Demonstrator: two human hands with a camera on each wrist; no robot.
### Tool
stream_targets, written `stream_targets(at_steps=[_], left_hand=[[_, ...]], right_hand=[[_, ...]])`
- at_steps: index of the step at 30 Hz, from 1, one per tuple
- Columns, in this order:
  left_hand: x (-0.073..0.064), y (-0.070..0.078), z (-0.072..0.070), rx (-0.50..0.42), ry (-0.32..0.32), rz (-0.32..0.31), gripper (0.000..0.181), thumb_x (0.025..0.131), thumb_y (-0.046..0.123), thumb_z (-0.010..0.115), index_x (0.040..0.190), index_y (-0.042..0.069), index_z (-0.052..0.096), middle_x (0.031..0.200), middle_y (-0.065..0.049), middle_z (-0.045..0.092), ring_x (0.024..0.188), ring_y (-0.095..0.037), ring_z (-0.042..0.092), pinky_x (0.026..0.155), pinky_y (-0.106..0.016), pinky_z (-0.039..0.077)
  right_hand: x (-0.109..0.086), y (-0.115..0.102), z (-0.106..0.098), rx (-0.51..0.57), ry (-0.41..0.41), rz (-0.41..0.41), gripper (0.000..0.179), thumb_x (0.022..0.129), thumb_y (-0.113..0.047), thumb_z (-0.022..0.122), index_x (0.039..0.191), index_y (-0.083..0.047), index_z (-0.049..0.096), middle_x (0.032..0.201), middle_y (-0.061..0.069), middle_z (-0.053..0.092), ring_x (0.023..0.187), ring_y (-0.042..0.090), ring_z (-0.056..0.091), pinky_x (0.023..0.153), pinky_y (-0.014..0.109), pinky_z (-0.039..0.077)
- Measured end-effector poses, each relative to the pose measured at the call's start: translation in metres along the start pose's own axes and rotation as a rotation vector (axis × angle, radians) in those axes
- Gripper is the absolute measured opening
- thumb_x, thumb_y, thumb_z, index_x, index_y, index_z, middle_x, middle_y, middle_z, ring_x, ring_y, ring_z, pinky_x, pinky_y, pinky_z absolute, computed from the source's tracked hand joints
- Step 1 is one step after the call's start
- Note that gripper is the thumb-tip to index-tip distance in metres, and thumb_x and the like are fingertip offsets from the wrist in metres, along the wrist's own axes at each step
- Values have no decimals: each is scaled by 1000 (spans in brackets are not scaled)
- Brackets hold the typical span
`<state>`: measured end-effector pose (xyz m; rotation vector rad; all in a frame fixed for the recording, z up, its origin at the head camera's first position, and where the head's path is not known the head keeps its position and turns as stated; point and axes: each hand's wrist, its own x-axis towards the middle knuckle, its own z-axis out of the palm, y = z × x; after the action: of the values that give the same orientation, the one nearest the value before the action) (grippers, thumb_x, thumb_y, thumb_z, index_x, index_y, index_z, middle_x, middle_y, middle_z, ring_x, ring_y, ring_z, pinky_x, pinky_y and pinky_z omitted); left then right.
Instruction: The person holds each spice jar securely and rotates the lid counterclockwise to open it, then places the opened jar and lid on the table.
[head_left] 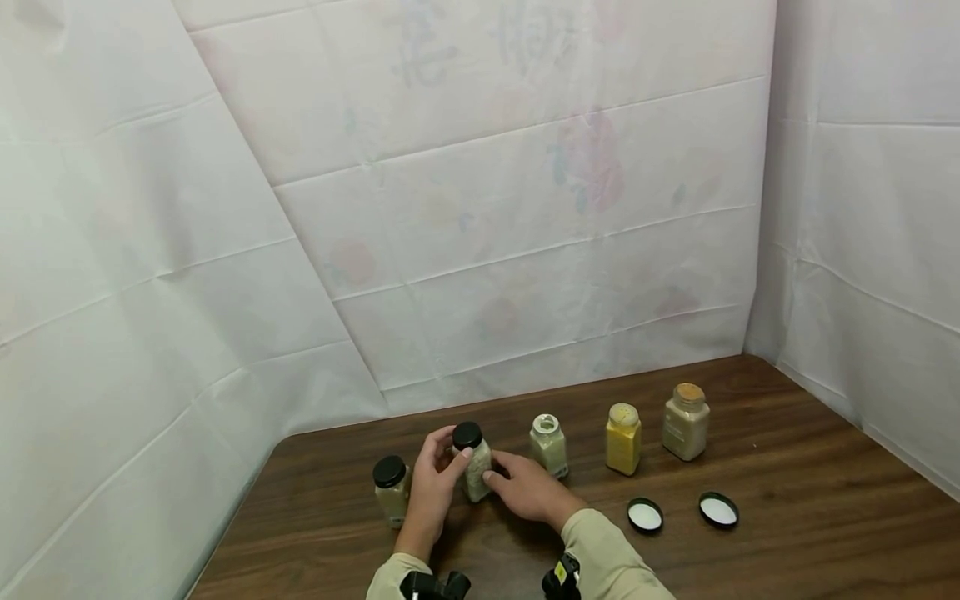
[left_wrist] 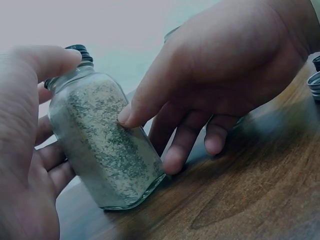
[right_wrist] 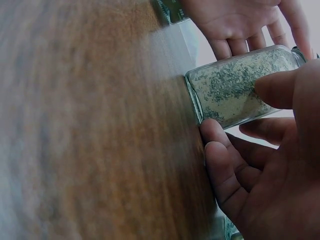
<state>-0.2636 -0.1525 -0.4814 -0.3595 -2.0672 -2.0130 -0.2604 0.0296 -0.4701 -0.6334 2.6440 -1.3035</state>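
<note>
Between both hands stands a glass spice jar [head_left: 477, 477] of pale seasoning with green flakes, topped by a black lid [head_left: 467, 434]. My left hand [head_left: 431, 487] curls round its upper part from the left, thumb at the neck just under the lid in the left wrist view. From the other side my right hand [head_left: 529, 489] grips the lower body, its thumb [right_wrist: 277, 89] pressed on the front of the glass and its fingers behind. The jar leans slightly, its base [left_wrist: 137, 202] right at the wooden table.
Left of the hands stands another black-lidded jar [head_left: 392, 498]. To the right are three uncapped jars: pale green [head_left: 551, 454], yellow [head_left: 623, 443] and tan [head_left: 685, 427]. Two lids [head_left: 645, 517] lie upturned on the table [head_left: 810, 533]. White sheeting [head_left: 525, 250] hangs behind.
</note>
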Motion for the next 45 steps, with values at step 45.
stream_targets(at_steps=[45], left_hand=[[-2, 3, -1, 106, 1, 49, 41, 105, 25, 55, 140, 5, 52, 129, -13, 57, 120, -23, 54, 99, -31, 43]], right_hand=[[1, 2, 1, 21, -9, 11, 56, 105, -36, 51, 149, -1, 44, 146, 20, 50, 134, 40, 46, 105, 58, 38]])
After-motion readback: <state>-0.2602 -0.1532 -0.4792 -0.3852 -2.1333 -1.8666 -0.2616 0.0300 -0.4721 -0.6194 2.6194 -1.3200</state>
